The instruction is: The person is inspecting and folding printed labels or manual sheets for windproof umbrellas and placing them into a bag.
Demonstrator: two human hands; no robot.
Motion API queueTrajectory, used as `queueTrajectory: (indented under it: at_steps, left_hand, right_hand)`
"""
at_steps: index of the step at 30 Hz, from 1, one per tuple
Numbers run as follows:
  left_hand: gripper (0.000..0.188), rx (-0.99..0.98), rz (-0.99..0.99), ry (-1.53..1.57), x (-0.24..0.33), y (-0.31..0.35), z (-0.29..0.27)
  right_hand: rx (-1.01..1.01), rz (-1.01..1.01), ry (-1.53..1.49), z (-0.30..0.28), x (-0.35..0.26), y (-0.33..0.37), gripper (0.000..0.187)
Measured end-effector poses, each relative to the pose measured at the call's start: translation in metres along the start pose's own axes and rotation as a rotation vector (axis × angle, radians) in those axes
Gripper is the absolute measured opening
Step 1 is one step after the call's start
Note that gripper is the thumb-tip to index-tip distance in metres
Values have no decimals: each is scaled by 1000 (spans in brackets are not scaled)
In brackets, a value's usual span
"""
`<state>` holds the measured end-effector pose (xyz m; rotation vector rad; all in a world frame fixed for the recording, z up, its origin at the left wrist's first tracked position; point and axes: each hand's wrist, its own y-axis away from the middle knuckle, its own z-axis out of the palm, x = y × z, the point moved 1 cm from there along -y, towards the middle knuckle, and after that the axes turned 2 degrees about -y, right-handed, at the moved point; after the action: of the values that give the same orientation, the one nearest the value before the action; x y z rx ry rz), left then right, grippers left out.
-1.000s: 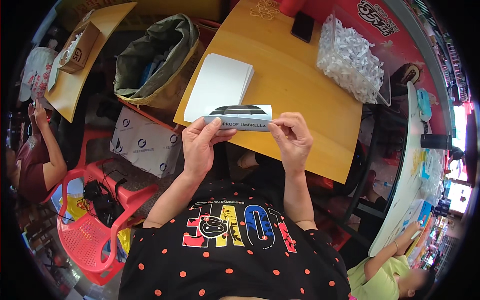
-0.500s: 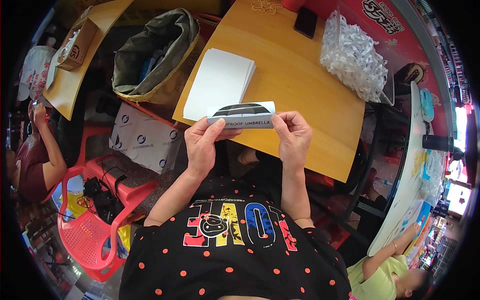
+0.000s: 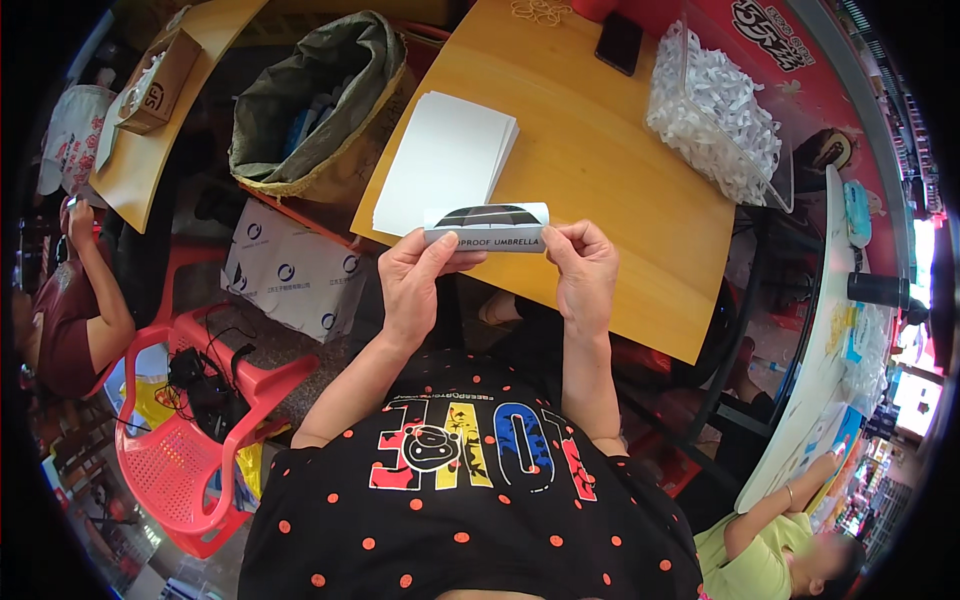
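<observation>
Between my two hands is a curled printed paper sheet (image 3: 500, 238), white and grey with a dark umbrella picture and lettering along its grey band. My left hand (image 3: 412, 290) pinches its left end, thumb on the front and fingers behind. At the right end, the thumb and fingers of my right hand (image 3: 586, 280) close on the edge. A stack of white sheets (image 3: 445, 160) lies on the yellow wooden table (image 3: 600, 170) just beyond the held sheet, to its left.
A clear bin (image 3: 788, 190) of white paper strips stands at the table's far right, near a dark phone (image 3: 619, 43) and rubber bands (image 3: 541, 11). Left are a lined sack (image 3: 370, 150) and a red chair (image 3: 170, 460) with black cables. Other people sit at both sides.
The view has shifted slightly. Both hands keep their pinch on the curled sheet, which looks almost the same, with the two hands slightly closer together.
</observation>
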<state>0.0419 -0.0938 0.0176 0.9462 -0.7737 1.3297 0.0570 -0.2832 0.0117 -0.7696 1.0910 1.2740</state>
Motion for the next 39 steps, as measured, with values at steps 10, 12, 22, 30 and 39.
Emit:
queueTrajectory:
  at_steps: [10,12,22,30,39]
  left_hand:
    - [22,-71,30,-83,-2,3,1]
    - [22,-77,-8,-64,-3,4,0]
    - [19,-64,-223,-239,-4,1,6]
    - [16,-23,-143,-267,-9,1,21]
    - [19,-83,-295,-121,-12,-10,3]
  right_hand:
    - [-150,248,-259,13,-6,11,15]
    - [-134,211,-263,9,2,11,14]
    - [-105,126,-185,10,6,22,12]
    - [-16,50,-48,20,5,30,19]
    - [-2,45,-187,13,14,31,15]
